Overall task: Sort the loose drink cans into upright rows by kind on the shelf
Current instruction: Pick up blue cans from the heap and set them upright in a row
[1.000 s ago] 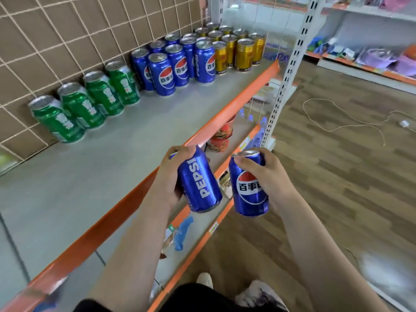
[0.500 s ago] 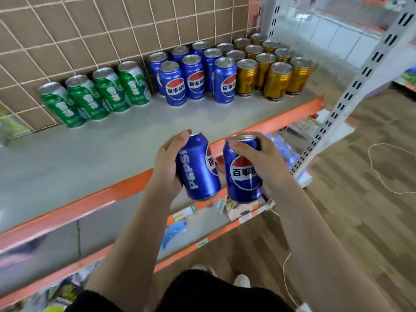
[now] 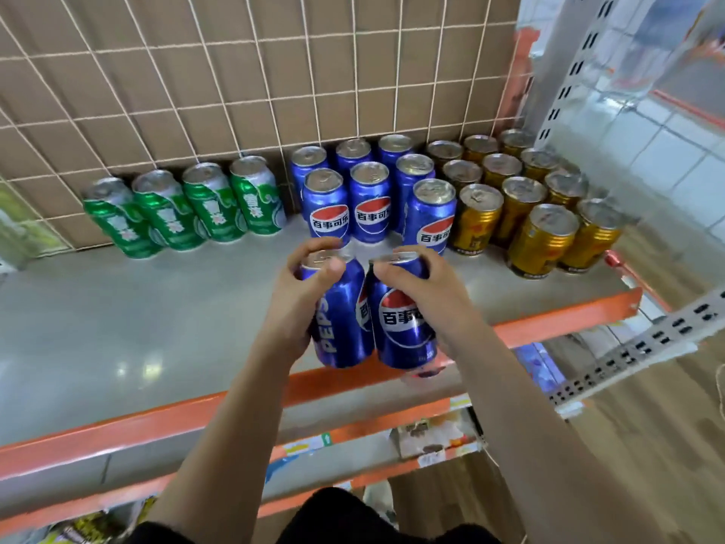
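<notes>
My left hand (image 3: 296,304) grips a blue Pepsi can (image 3: 343,320) near its top. Beside it my right hand (image 3: 425,292) grips a second blue Pepsi can (image 3: 404,327). Both cans are upright, side by side, over the front part of the grey shelf (image 3: 137,327), just in front of the standing blue Pepsi cans (image 3: 368,202). Whether the held cans touch the shelf I cannot tell. A row of green cans (image 3: 188,210) stands at the back left. Several gold cans (image 3: 521,198) stand in rows at the back right.
A wire grid over brown board (image 3: 235,72) backs the shelf. The shelf has an orange front lip (image 3: 157,422) and a perforated white upright (image 3: 565,72) at the right. A lower shelf (image 3: 392,445) holds mixed goods. Wooden floor (image 3: 667,426) lies to the right.
Both hands have carried their Pepsi cans forward and up, from beyond the shelf's front edge to over the shelf near the blue rows. The camera has turned toward the shelf.
</notes>
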`<action>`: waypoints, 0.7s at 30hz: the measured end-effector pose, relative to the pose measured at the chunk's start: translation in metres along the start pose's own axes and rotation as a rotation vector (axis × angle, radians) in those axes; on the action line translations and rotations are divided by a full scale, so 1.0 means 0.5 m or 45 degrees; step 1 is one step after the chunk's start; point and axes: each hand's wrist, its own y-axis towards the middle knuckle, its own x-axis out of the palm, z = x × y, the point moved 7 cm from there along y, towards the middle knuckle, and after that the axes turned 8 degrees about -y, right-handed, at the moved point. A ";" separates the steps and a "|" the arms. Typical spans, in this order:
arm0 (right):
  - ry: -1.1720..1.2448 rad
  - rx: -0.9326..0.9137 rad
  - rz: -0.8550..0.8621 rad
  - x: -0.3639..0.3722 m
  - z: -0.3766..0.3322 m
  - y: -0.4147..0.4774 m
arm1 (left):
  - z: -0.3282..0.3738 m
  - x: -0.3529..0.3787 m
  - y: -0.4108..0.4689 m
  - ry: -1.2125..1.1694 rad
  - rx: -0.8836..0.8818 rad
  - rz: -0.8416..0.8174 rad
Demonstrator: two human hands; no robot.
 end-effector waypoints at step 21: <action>-1.617 -0.675 -0.068 -0.010 -0.148 0.181 | 0.015 -0.046 0.116 0.480 0.242 0.190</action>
